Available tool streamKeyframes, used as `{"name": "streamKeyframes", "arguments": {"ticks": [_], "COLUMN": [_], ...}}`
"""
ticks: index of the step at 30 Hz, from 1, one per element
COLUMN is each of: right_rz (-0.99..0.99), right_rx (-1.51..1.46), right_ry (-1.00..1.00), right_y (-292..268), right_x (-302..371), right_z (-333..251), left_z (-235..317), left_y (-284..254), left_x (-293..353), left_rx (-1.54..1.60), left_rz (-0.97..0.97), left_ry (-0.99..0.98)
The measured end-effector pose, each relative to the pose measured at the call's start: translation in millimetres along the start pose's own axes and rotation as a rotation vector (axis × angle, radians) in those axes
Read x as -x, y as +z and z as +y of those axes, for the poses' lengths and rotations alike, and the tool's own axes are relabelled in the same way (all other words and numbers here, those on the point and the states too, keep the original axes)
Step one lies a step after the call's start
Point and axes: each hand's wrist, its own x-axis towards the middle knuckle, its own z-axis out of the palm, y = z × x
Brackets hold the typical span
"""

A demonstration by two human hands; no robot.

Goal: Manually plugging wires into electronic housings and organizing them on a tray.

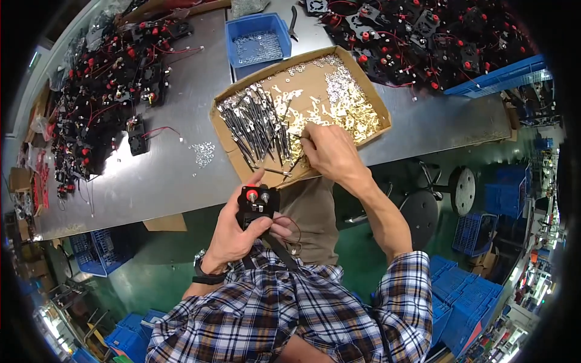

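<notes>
Presently, the left hand [233, 233] gripped a black terminal block [257, 206] near the counter [163, 175]; the right hand [327, 151] apparently pinched brass lugs [339, 109] in the cardboard tray [369, 91]. Loose lugs could spill.

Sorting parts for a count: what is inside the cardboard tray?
The cardboard tray holds dark rods, brass terminals and silvery washers. The right hand covers some pieces.

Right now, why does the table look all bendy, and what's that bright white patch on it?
In the head view, the fisheye lens curves the grey table toward the dark rim. The white patch is lamp glare on its shiny top, left of the cardboard tray. The middle stays sharp: the left hand holds a black part, the right hand reaches into the tray.
</notes>
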Motion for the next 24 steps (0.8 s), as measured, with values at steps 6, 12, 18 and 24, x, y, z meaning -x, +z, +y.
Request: {"name": "streamKeyframes", "arguments": {"ticks": [6, 12, 18, 24], "right_rz": [0.040, 0.139, 0.309, 0.349], "right_rx": [-0.178, -1.289, -1.525, -1.379], "right_ry": [0.059, 0.144, 0.094, 0.151], "right_y": [-26.3, -28.0, 5.2, 12.6], "right_x": [15.5, 35.5, 52.7, 59.7], "right_z": [-7.8, -22.8, -32.9, -48.5], "left_z": [6.9, 16.0, 10.1, 7.8], "left_y": [6.8, 21.2, 35.0, 33.7], "left_x": [-26.1, -45.4, -51.6, -50.2], "left_rx": [0.034, -0.018, -0.022, 0.054], "left_rz": [0.120, 0.162, 0.124, 0.149], "left_ry": [0.045, 0.051, 0.061, 0.046]}}
